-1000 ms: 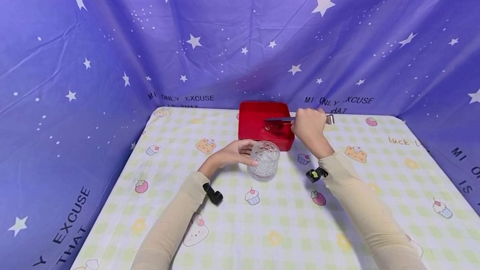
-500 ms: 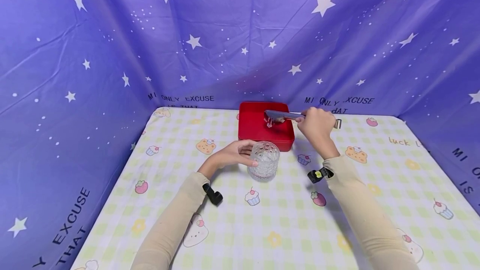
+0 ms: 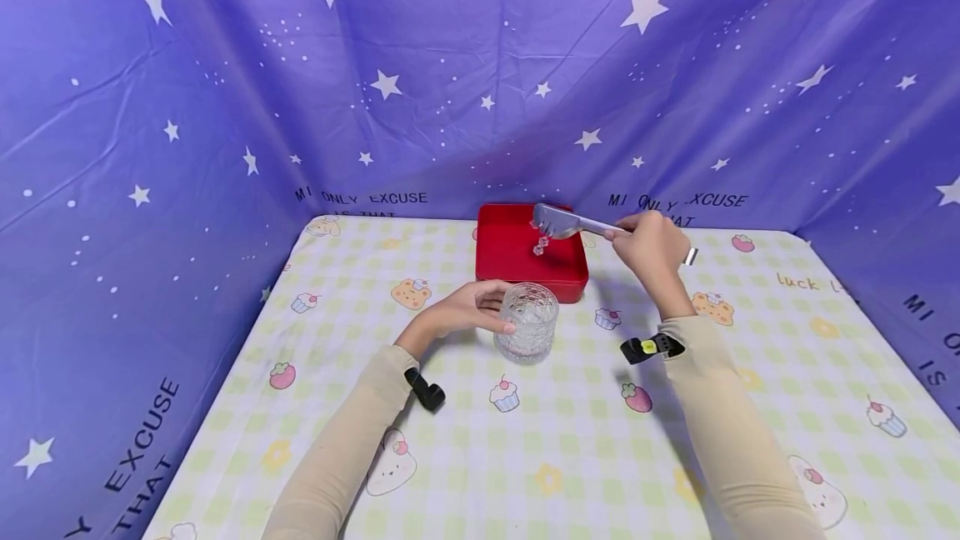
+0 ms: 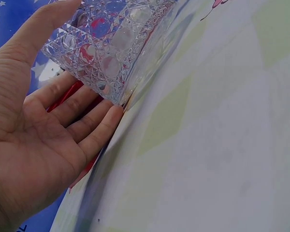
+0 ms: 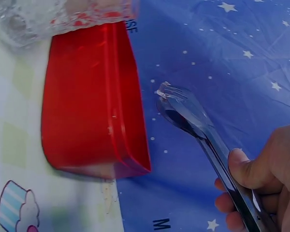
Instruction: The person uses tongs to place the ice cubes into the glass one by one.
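Observation:
A clear textured glass (image 3: 528, 332) stands on the table in the head view. My left hand (image 3: 467, 307) holds its left side, thumb in front and fingers behind, as the left wrist view also shows with the glass (image 4: 106, 46). My right hand (image 3: 651, 252) grips metal serving tongs (image 3: 588, 225) above the red box (image 3: 534, 283). Small clear pieces (image 3: 539, 247) show just beneath the tong tips. In the right wrist view a clear piece (image 5: 161, 90) sits at the tips, above the box's rim. The box floor is partly hidden by the tongs.
A checked tablecloth (image 3: 450, 457) with printed cupcakes and bears covers the table. Purple star curtains (image 3: 450, 40) stand close behind the box and along both sides. The glass is directly in front of the box, close to its front wall.
My right hand has raised the tongs out of the box and shifted a little rightward, with clear pieces now showing at the tips. The left hand and glass have stayed still.

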`<state>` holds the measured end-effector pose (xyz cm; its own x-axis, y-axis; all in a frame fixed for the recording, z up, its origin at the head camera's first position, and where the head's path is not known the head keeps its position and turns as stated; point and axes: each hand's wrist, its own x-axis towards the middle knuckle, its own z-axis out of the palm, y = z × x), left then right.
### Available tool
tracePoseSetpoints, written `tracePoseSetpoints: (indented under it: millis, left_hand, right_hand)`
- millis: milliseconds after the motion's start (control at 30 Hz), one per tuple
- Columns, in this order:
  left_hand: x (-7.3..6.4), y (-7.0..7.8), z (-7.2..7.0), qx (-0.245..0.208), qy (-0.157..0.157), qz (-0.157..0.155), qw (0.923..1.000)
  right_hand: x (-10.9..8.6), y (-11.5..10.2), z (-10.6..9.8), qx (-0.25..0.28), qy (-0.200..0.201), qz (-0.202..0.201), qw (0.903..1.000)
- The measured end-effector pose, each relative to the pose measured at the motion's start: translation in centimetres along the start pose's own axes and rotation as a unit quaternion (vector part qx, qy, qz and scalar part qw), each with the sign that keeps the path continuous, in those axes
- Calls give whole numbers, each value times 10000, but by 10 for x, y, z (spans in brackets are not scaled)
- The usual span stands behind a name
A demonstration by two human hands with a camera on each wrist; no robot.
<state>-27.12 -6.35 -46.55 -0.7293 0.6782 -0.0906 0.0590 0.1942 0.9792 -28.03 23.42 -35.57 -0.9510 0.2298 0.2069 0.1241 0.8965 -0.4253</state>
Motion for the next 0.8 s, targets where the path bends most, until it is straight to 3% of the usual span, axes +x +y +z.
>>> tracePoseSetpoints:
  millis: [267,500,800]
  left_hand:
    - [1,-2,0,-39,-20,43,10000]
    - [1,-2,-1,-62,-49,36,10000]
    - [1,-3,-1,-80,-38,83,9999]
  right_hand:
    - [-1,2,-13,347,-124,132,9992]
    - [1,5,-27,648,-493,299,9962]
    - [6,10,-41,1738,-970,357,9793]
